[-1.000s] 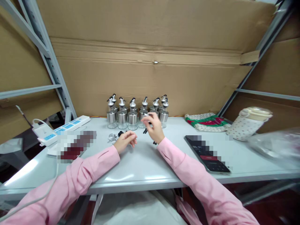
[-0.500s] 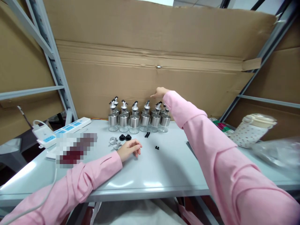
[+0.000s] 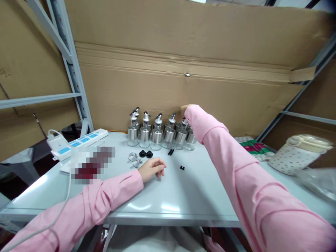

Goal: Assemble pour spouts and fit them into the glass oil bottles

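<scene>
On the worktop (image 3: 168,196), at twelve o'clock, stand the bottles (image 3: 156,135). The right hand (image 3: 184,109) is above their one-o'clock end; its grip I cannot tell. The left hand (image 3: 152,168) rests half open, visibly holding nothing.

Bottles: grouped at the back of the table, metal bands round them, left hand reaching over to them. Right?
Wrong hand: the head view shows the right hand reaching to the bottles, while the left hand is nearer the front edge of the table. Grouping and metal bands are correct.
</scene>
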### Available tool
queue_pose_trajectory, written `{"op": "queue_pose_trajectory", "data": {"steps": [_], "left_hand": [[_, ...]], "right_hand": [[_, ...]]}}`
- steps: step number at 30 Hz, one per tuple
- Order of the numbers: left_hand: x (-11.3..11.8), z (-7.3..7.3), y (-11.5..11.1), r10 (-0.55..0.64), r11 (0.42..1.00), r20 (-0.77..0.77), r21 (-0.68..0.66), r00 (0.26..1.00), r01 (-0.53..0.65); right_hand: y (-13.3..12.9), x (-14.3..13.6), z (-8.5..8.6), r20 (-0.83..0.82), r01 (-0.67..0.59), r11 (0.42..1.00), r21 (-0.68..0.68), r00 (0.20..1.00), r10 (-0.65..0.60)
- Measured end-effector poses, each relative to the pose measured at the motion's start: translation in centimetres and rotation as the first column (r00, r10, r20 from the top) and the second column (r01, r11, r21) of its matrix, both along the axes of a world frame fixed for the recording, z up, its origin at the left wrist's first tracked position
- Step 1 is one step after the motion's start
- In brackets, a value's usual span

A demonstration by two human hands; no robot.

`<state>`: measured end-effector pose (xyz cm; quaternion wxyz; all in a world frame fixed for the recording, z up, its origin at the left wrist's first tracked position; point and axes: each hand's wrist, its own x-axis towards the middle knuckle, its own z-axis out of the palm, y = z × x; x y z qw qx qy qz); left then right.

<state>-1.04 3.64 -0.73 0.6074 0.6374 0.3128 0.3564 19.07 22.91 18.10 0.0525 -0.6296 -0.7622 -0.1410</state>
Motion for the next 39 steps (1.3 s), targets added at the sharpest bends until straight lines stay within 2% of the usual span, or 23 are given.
{"op": "queue_pose_trajectory", "data": {"steps": [2,4,7,9,10,12,14,15,16,18,20,22,24,27,32,37,39], "left_hand": [[0.0,0.0,0.0,-0.005,1.000,-0.003,0.003,1.000,0.005],[-0.1,-0.1,0.0,-0.001,1.000,0.000,-0.002,1.000,0.001],[0.0,-0.1,0.0,0.060,0.998,0.029,-0.013,0.998,-0.060],[0.0,0.0,0.0,0.126,0.992,0.061,-0.014,0.990,-0.125],[0.0,0.1,0.0,0.155,0.988,0.078,-0.014,0.985,-0.154],[0.0,0.1,-0.1,0.202,0.979,0.117,-0.011,0.972,-0.202],[-0.1,0.1,0.0,0.238,0.970,0.165,0.017,0.957,-0.244],[-0.2,0.0,0.1,0.253,0.964,0.193,0.037,0.948,-0.265],[-0.2,0.0,0.2,0.265,0.957,0.220,0.055,0.939,-0.283],[-0.3,-0.1,0.3,0.252,0.957,0.249,0.075,0.935,-0.279],[-0.3,-0.1,0.3,0.174,0.974,0.247,0.098,0.953,-0.203],[-0.2,0.0,0.1,0.066,0.987,0.213,0.128,0.975,-0.095],[-0.1,0.0,-0.2,0.012,0.989,0.144,0.146,0.989,-0.033],[-0.2,0.1,-0.5,0.009,0.990,0.013,0.137,1.000,-0.011],[-0.5,0.4,-0.7,-0.048,0.991,-0.089,0.121,0.995,0.059],[-0.4,0.7,-0.6,-0.105,0.989,-0.085,0.097,0.991,0.114],[-0.4,0.7,-0.6,-0.106,0.987,-0.100,0.109,0.989,0.117]], "right_hand": [[-0.9,0.1,1.8,0.032,0.056,0.996,-0.071,0.998,-0.054],[-2.2,0.5,4.5,0.054,0.092,0.994,-0.057,0.995,-0.089],[-5.1,1.4,8.6,0.048,0.100,0.989,0.106,0.993,-0.105],[-7.8,1.8,10.0,-0.072,0.023,0.942,0.336,0.997,0.001],[-9.2,1.8,10.0,-0.138,-0.016,0.898,0.439,0.987,0.085],[-12.0,1.3,8.8,-0.276,-0.020,0.773,0.634,0.928,0.251],[-14.2,0.2,6.0,-0.360,0.013,0.678,0.735,0.856,0.372],[-15.2,-0.6,4.2,-0.387,0.015,0.662,0.749,0.822,0.419],[-15.9,-1.3,2.2,-0.411,0.002,0.660,0.751,0.784,0.466],[-17.0,-2.6,-1.8,-0.451,-0.104,0.700,0.707,0.697,0.558],[-17.8,-3.6,-5.4,-0.483,-0.229,0.710,0.666,0.594,0.644],[-18.4,-4.2,-8.2,-0.495,-0.359,0.697,0.621,0.510,0.703],[-19.0,-4.6,-10.0,-0.512,-0.426,0.680,0.596,0.452,0.731],[-19.7,-5.0,-11.2,-0.536,-0.474,0.669,0.572,0.401,0.743],[-20.4,-4.8,-11.0,-0.573,-0.536,0.651,0.538,0.334,0.749],[-20.7,-5.0,-10.5,-0.674,-0.432,0.666,0.608,0.160,0.721],[-20.9,-5.4,-10.6,-0.671,-0.439,0.653,0.618,0.139,0.729]]}}
